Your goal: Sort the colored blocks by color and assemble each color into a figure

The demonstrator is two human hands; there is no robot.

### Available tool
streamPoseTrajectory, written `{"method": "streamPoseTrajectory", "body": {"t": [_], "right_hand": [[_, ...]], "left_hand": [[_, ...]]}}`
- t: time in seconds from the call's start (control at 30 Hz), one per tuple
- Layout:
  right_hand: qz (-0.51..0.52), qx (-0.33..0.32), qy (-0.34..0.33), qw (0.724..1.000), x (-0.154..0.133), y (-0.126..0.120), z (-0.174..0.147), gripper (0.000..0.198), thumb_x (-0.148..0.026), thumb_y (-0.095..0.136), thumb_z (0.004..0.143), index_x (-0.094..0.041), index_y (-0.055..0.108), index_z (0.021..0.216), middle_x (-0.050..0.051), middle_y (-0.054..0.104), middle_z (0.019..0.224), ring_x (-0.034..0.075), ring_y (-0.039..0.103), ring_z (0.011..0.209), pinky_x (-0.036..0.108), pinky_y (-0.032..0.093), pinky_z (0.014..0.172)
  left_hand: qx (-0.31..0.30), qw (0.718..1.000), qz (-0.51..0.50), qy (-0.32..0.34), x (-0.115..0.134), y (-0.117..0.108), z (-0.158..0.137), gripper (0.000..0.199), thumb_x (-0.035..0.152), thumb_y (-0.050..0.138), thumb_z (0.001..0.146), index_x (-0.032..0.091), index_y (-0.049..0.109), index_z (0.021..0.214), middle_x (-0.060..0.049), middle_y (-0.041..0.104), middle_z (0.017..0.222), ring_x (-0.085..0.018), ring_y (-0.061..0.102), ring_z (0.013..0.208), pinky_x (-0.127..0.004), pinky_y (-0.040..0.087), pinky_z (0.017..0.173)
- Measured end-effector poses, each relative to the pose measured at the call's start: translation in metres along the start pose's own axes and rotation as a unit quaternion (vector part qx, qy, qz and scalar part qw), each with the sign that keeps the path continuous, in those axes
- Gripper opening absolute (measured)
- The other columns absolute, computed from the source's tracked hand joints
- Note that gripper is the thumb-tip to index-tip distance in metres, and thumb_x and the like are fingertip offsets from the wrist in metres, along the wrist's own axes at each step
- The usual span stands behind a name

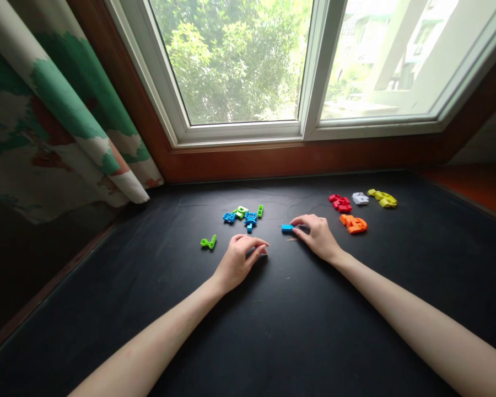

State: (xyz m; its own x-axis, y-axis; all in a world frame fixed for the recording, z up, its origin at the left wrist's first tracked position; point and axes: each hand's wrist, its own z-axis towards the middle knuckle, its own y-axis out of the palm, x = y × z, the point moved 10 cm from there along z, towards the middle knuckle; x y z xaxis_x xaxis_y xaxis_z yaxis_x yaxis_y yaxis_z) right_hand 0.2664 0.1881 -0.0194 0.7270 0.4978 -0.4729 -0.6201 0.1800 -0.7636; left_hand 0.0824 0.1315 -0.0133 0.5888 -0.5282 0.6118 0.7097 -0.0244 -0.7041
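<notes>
Right-hand fingers [305,219] hold a blue block [286,228], long axis pointing left.

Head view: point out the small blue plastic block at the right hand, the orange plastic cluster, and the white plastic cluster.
Small blue plastic block [286,228]: head view, uncovered left part.
Orange plastic cluster [352,224]: head view, middle.
White plastic cluster [360,199]: head view, middle.

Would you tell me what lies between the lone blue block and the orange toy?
In the head view, the right hand lies between them: it grips the blue block, and the orange toy lies off to its right.
</notes>
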Motion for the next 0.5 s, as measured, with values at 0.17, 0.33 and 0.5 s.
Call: {"method": "streamPoseTrajectory", "body": {"t": [0.17,0.33,0.5], "right_hand": [[0.004,-0.011,-0.01,1.0,0.002,0.004,0.001,0.01,-0.027,0.058,0.089,-0.024,0.067,0.095,0.005,0.073,0.099,0.024,0.063,0.095,0.041,0.041,0.086],[0.032,-0.014,-0.026,0.999,0.001,0.003,0.002,0.011,-0.025,0.06,0.088,-0.023,0.067,0.095,0.005,0.073,0.097,0.024,0.062,0.094,0.041,0.044,0.086],[0.04,-0.01,-0.032,0.999,0.001,0.003,0.002,0.013,-0.022,0.059,0.088,-0.024,0.068,0.097,0.005,0.073,0.099,0.024,0.063,0.095,0.042,0.045,0.087]], "left_hand": [[-0.01,1.0,0.012,0.007,0.003,0.002,0.0,0.021,0.029,0.046,0.099,0.022,0.066,0.099,0.0,0.075,0.088,-0.017,0.066,0.087,-0.039,0.036,0.097],[-0.017,0.999,0.027,0.022,0.009,0.003,-0.001,0.023,0.028,0.043,0.1,0.021,0.065,0.098,-0.001,0.075,0.091,-0.017,0.066,0.089,-0.04,0.035,0.1],[-0.022,0.994,0.083,0.07,0.024,0.004,-0.003,0.024,0.024,0.042,0.1,0.021,0.065,0.097,-0.002,0.074,0.097,-0.017,0.064,0.094,-0.039,0.034,0.1]]}}
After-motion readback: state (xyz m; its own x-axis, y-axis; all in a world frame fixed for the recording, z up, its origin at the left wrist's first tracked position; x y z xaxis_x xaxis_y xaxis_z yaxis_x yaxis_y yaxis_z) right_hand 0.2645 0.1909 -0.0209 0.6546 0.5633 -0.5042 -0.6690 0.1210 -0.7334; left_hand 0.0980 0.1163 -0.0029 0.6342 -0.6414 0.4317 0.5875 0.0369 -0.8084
